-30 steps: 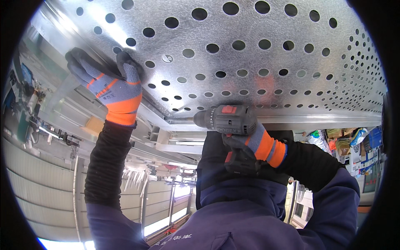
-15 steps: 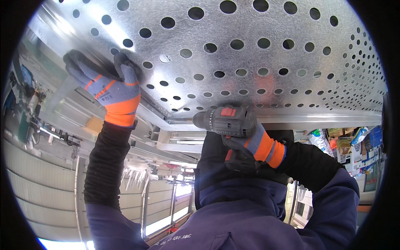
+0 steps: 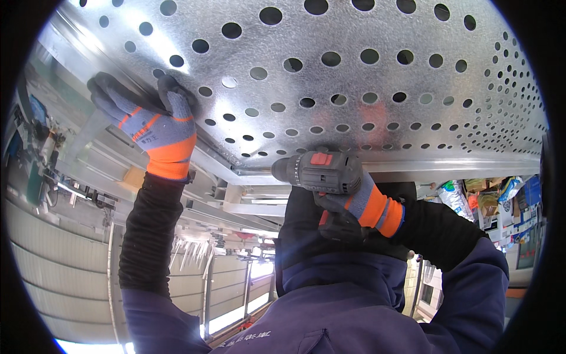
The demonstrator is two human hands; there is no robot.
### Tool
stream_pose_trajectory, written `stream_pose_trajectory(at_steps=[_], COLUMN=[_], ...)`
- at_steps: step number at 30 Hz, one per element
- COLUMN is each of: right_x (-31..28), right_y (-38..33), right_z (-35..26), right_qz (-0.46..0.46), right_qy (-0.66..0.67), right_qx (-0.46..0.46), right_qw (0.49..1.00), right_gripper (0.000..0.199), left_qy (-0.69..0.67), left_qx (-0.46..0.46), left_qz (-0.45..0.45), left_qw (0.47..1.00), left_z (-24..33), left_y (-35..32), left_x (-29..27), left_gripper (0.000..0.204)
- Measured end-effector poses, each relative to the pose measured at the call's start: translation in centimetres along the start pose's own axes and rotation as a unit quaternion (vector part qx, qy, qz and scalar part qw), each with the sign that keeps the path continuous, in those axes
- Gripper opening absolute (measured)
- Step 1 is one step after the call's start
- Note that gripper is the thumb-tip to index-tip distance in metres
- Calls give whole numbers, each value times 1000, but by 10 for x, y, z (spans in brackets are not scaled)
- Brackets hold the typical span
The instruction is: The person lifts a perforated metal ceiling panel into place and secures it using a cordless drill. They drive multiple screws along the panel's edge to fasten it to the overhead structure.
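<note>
A large perforated galvanised metal panel (image 3: pixel 354 71) fills the upper view, overhead. My left hand (image 3: pixel 150 127), in a grey, blue and orange work glove, grips the panel's left edge where it meets a metal rail (image 3: pixel 88 138). My right hand (image 3: pixel 359 203), gloved the same way, holds a dark grey cordless drill (image 3: pixel 321 171) with a red switch. The drill points left, its bit against the metal frame (image 3: pixel 236 171) under the panel's lower edge.
Grey steel beams and rails (image 3: pixel 236 206) run beneath the panel. Ribbed wall cladding (image 3: pixel 53 265) and a bright window strip (image 3: pixel 236 312) lie at the lower left. Stacked bags and boxes (image 3: pixel 495 200) sit at the right. My dark blue jacket (image 3: pixel 354 307) fills the bottom.
The view has shifted slightly, so the panel's holes sit a little lower. Both hands and the drill keep their positions.
</note>
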State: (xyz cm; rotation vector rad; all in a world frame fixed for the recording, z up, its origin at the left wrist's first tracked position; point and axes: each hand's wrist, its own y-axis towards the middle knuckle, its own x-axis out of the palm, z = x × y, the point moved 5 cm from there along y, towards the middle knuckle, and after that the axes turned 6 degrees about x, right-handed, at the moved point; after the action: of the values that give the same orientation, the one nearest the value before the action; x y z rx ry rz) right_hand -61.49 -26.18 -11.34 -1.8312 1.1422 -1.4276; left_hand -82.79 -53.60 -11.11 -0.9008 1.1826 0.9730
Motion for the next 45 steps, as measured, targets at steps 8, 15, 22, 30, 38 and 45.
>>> stream_pose_trajectory(at_steps=[8,15,22,30,38,45], right_x=[-1,2,1,0,9,2], right_y=[-2,-1,-1,-1,2,11], right_z=[9,4,8,0,20,0], right_qz=[-14,-32,-24,2,25,-38], right_qy=[-4,-13,-25,-53,191,3], right_qx=[23,35,36,-34,-26,86], right_qw=[1000,999,999,998,981,996], right_gripper=[52,54,51,52,52,56], left_qy=[-12,-11,3,6,3,16], left_qx=[-9,-5,-13,-12,3,-17], left_qz=[1,1,8,-6,6,-24], left_qw=[1000,1000,1000,1000,1000,999], left_z=[0,3,10,4,12,2], left_y=[-1,2,3,-3,6,-2], left_x=[-1,-1,-3,1,0,-1], left_gripper=[98,95,83,94,85,94])
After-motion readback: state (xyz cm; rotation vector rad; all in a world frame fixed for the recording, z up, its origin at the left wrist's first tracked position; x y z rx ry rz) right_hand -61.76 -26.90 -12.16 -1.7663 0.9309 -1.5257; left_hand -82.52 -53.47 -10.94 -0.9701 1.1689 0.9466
